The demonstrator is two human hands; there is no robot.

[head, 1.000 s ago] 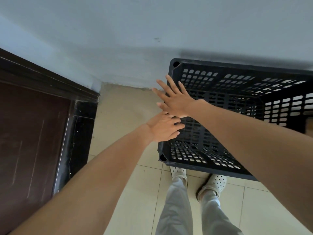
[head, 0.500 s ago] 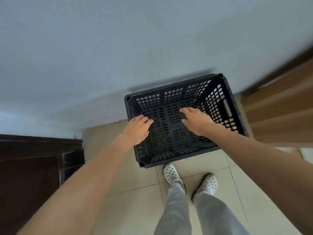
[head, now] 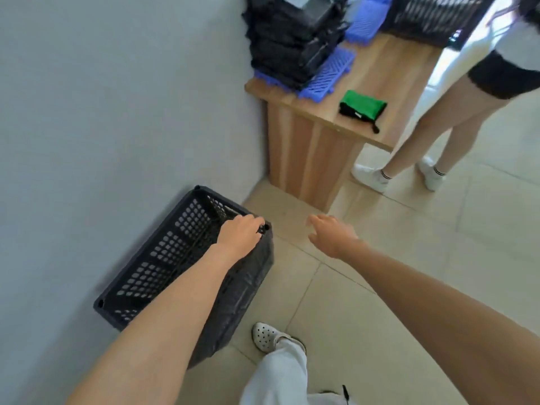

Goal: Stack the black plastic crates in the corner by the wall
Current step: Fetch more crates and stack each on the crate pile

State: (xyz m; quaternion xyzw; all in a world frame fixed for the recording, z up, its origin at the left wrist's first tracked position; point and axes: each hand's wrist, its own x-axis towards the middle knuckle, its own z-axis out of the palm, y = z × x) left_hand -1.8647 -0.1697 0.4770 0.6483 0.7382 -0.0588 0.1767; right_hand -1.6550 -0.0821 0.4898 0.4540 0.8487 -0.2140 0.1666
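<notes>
A black perforated plastic crate [head: 163,258] stands on the tiled floor against the grey wall [head: 102,112], open side up. My left hand [head: 241,235] rests on its near right corner, fingers curled over the rim. My right hand [head: 331,235] hovers to the right of the crate above the floor, fingers spread, holding nothing. More black crates [head: 432,16] show at the top edge behind the table, blurred.
A wooden table [head: 365,83] stands against the wall beyond the crate, carrying a stack of black items [head: 286,39], blue plastic trays [head: 327,71] and a green pouch [head: 362,105]. Another person's legs [head: 432,135] stand right of the table. My own foot [head: 266,336] is beside the crate.
My view has swung to the right, bringing the table and the other person in. My right hand has left the crate and moved off to its right; my left hand shifted to the crate's corner.
</notes>
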